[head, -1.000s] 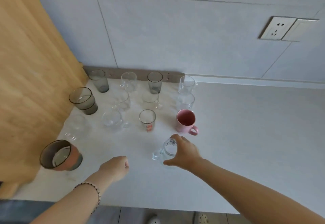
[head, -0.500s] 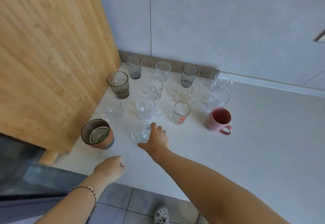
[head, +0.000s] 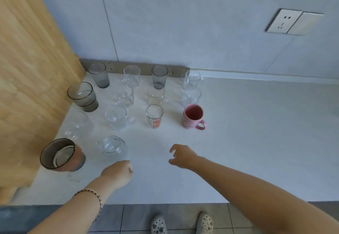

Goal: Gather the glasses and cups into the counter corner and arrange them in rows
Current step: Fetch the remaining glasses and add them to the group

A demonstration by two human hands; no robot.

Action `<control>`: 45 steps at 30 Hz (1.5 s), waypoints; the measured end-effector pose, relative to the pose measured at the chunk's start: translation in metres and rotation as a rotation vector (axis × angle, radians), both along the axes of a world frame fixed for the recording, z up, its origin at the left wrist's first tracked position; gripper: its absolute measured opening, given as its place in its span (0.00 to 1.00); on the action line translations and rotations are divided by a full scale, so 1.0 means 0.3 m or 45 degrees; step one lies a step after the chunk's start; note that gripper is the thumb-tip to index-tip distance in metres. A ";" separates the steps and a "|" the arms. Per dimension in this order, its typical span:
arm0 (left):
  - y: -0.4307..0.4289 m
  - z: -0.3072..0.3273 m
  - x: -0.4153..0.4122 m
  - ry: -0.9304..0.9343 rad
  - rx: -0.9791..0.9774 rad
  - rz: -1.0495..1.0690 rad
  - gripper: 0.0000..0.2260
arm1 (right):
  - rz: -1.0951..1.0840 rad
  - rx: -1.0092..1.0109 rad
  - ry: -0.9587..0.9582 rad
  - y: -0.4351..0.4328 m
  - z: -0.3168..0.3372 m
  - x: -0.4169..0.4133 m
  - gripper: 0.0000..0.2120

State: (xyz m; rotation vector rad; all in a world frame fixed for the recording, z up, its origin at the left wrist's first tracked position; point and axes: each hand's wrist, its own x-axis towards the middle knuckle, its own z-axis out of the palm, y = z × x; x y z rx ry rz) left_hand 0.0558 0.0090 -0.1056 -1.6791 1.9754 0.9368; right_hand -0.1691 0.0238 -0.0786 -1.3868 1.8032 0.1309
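Several glasses and cups stand in rows in the counter corner. A pink mug (head: 193, 116) ends the third row on the right, beside a printed glass (head: 154, 116). A small clear glass mug (head: 112, 145) stands in the front row, next to a brown-rimmed cup (head: 61, 154) at the far left. My right hand (head: 181, 156) hovers open over the bare counter, to the right of the clear mug and apart from it. My left hand (head: 118, 174) is a closed fist just in front of that mug, holding nothing.
A wooden panel (head: 31, 68) walls off the left side. The tiled wall (head: 183, 32) at the back carries a socket (head: 284, 21). The white counter (head: 256, 132) stretches right; its front edge is near my arms, with floor and slippers below.
My right hand carried the small clear mug leftward, set it next to the brown-rimmed cup, let go and drew back to the right. The left fist stayed put.
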 end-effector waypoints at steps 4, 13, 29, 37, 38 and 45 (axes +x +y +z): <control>-0.061 0.066 -0.254 0.043 -0.060 -0.183 0.07 | -0.129 0.042 0.149 0.099 0.040 -0.320 0.18; -0.069 0.160 -0.963 0.053 -0.131 -0.616 0.04 | -0.595 -0.011 0.256 0.372 0.126 -1.050 0.17; -0.041 0.116 -2.132 0.024 -0.114 -0.714 0.04 | -0.907 -0.037 0.392 0.458 0.039 -2.268 0.20; -0.086 0.067 -2.390 -0.054 -0.072 -0.733 0.04 | -1.224 -0.320 0.490 0.236 0.028 -2.640 0.41; -0.094 0.059 -2.411 -0.054 -0.067 -0.740 0.04 | -1.257 -0.335 0.481 0.212 0.021 -2.673 0.44; -0.164 0.028 -2.497 -0.053 -0.032 -0.750 0.03 | -1.446 -0.280 0.327 0.117 -0.049 -2.824 0.51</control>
